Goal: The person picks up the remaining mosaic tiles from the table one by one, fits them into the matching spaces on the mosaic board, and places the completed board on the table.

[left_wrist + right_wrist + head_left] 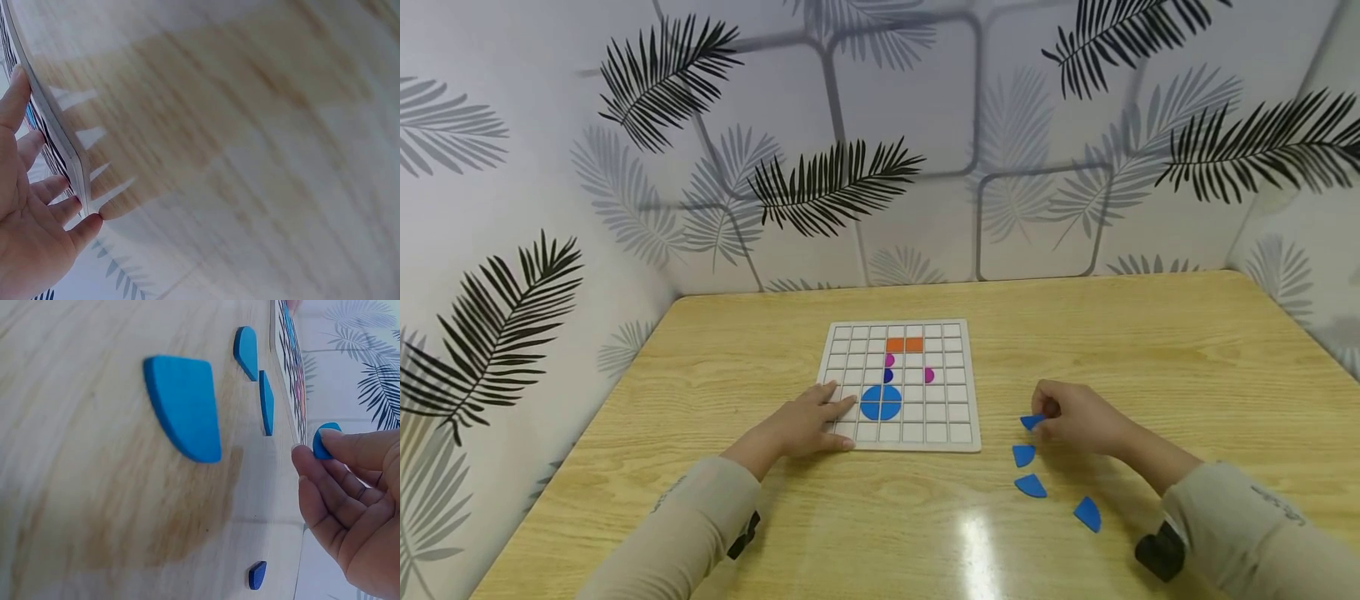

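My left hand rests on the left edge of a white grid board, fingers spread over its squares. In the left wrist view its fingertips lie along the board's rim. The board bears a blue circle of quarter pieces, orange squares, two magenta half-circles and a dark blue half-circle. Right of the board, my right hand pinches a blue quarter-circle piece between thumb and finger. Three more blue quarter-circle pieces lie nearby on the table.
A small dark blue piece lies on the table in the right wrist view; the right hand hides it in the head view. The wooden table meets a leaf-patterned wall at the back and left.
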`<state>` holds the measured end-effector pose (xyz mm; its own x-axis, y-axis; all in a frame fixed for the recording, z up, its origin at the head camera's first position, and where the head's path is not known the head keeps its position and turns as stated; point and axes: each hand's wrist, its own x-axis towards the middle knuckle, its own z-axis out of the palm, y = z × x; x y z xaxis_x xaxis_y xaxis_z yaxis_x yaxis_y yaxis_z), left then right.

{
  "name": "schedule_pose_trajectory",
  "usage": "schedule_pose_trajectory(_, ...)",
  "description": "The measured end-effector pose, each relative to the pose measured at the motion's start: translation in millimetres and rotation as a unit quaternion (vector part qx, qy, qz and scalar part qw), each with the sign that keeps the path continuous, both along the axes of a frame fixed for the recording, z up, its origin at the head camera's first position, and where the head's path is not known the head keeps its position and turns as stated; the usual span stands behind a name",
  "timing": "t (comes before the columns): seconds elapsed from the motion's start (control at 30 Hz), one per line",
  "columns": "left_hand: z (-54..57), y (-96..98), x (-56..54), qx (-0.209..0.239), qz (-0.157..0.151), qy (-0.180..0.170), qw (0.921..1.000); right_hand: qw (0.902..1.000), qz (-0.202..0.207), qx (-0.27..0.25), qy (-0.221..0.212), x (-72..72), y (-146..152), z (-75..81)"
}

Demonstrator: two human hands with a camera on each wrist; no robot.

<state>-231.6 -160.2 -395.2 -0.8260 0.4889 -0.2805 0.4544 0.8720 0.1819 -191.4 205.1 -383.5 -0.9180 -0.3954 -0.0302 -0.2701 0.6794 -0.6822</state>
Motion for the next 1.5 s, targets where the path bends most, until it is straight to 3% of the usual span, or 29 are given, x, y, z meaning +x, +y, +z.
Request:
schedule_pose_trajectory(0.53, -1.7, -2.4, 0.2, 0.015, 0.003, 0.002, 0.9999, 0.9977, 0.012, -0.066, -0.003, -5.1, -16.2, 6.4)
schedule_pose_trajectory(0.97, -3.2, -3.8, 0.4, 0.008, 0.010, 0.006, 0.9999, 0.9974, -0.006, -0.072, -0.007, -15.6, -45.9, 9.5)
schedule_pose_trajectory(1.5, 1.0, -2.2, 2.0, 0.010, 0.012, 0.001, 0.9999, 0.9970, 0.011, -0.076, -0.004, -27.6, -69.4, 3.5)
